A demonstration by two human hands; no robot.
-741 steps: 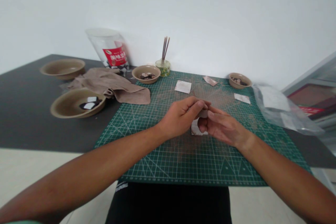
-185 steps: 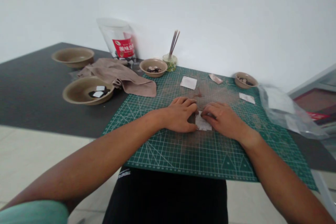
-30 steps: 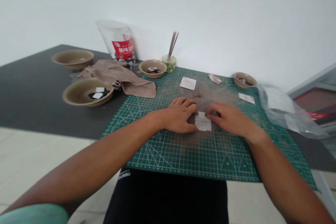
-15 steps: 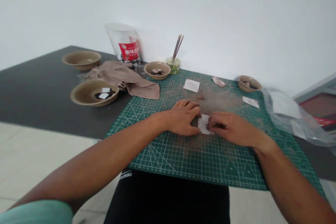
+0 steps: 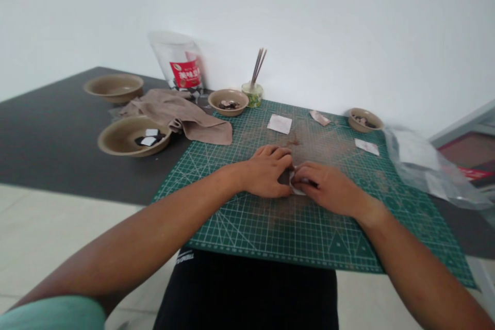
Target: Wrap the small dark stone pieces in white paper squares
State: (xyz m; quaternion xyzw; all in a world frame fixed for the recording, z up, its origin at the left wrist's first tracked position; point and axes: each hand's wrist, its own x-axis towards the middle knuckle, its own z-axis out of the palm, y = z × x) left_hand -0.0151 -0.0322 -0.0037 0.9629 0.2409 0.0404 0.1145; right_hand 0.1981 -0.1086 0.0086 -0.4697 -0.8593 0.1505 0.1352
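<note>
Both of my hands rest on the middle of the green cutting mat (image 5: 270, 227). My left hand (image 5: 266, 171) lies curled on the mat with its fingertips pressing the left edge of a small white paper square (image 5: 295, 186). Beside it, my right hand (image 5: 328, 187) covers most of that paper, its fingers bent and pressed on it. Only a sliver of white shows between the two hands.
More small paper squares (image 5: 280, 124) lie further back on the mat. Brown bowls stand around: one with dark and white pieces (image 5: 133, 136), one empty (image 5: 114, 87), two small ones (image 5: 231, 101) (image 5: 364, 119). A brown cloth (image 5: 181, 116), a red-labelled pouch (image 5: 181, 64), a stick jar (image 5: 252, 94) and a plastic bag (image 5: 429, 165) also sit here.
My right hand has slid left over the paper square, hiding most of it. My left hand has stayed at the paper's left edge.
</note>
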